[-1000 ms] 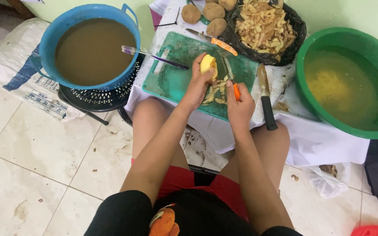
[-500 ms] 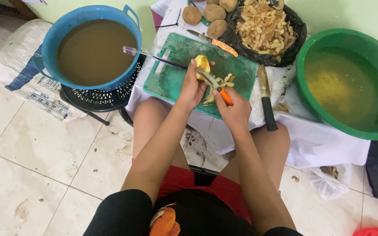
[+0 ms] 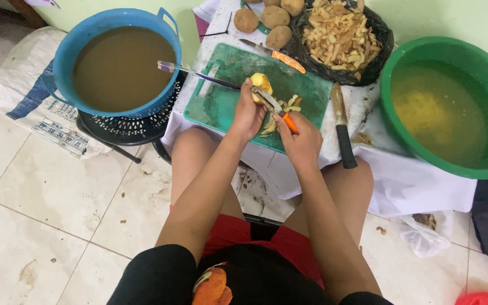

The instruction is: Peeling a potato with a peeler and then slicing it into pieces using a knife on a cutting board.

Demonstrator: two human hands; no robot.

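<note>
My left hand grips a yellow, partly peeled potato above a green cutting board. My right hand holds an orange-handled peeler, its blade laid against the potato's right side. Loose peelings lie on the board just under both hands. Both forearms reach forward over my knees.
A blue basin of brown water stands at left, with a purple toothbrush bridging it and the board. Unpeeled potatoes and a black bag of peelings lie behind. A black-handled knife, an orange-handled knife and a green basin are at right.
One second ago the peeler was low beside the potato; my right hand then raised it so its blade rests on the potato. The left hand shifted slightly left and turned the potato.
</note>
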